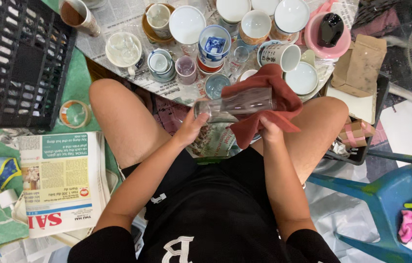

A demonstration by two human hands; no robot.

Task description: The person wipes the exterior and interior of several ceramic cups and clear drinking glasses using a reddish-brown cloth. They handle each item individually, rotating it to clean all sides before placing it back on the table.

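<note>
Head view shows us sitting with bare knees at the near edge of a newspaper-covered desk (133, 19). Our left hand (192, 125) is closed around the rim end of a tall clear drinking glass (235, 103), which lies on its side above our lap, just off the desk's near edge. Our right hand (268, 127) grips a rust-red cloth (276, 92) that wraps over the far end of the glass and hangs down beside it. On the desk, close behind the glass, stand a small blue glass bowl (215, 84), a pale pink tumbler (186, 68) and a blue-and-white ceramic cup (214, 45). Toward the desk's far edge sit white bowls and cups, and at its right corner a pink plastic bowl (313, 39) holding a black object. A black plastic crate (16, 58) stands left of the desk, with a roll of clear tape (75, 113) and folded newspapers (62, 182) on the floor beside it.
</note>
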